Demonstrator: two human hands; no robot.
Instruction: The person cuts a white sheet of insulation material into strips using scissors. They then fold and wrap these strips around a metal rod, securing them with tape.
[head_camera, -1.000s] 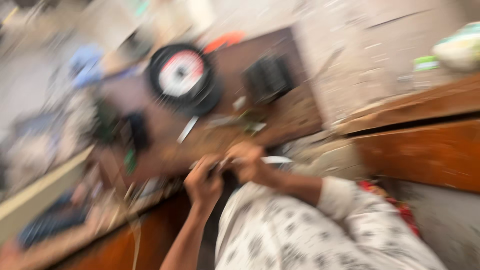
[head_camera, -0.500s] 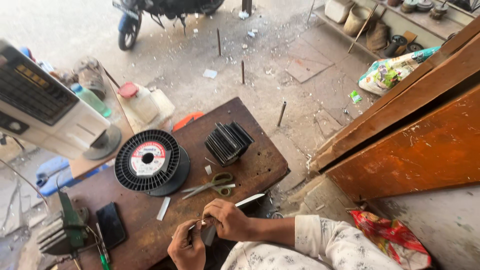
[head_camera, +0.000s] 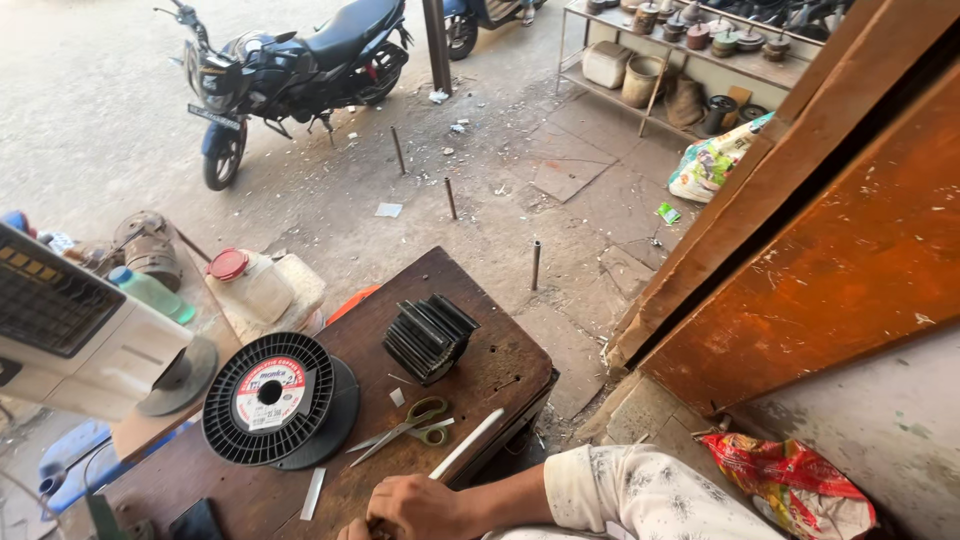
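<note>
Wooden workbench (head_camera: 480, 375) outdoors, with a person's hands low at its near edge.

From the left: a white machine housing (head_camera: 75, 340) overhangs the bench beside a black wire spool (head_camera: 268, 398) lying flat, a small white strip (head_camera: 313, 493) just below it. Green-handled scissors (head_camera: 410, 428) lie closed in the middle, with a black finned metal block (head_camera: 428, 336) behind them. A long white strip (head_camera: 468, 443) slants toward the right hand (head_camera: 415, 507), which is curled into a loose fist at the bench edge; I cannot tell what it grips. Only a sliver of the left hand (head_camera: 350, 530) shows at the frame's bottom, its grip hidden. A motorcycle (head_camera: 290, 70) stands on the ground beyond.
</note>
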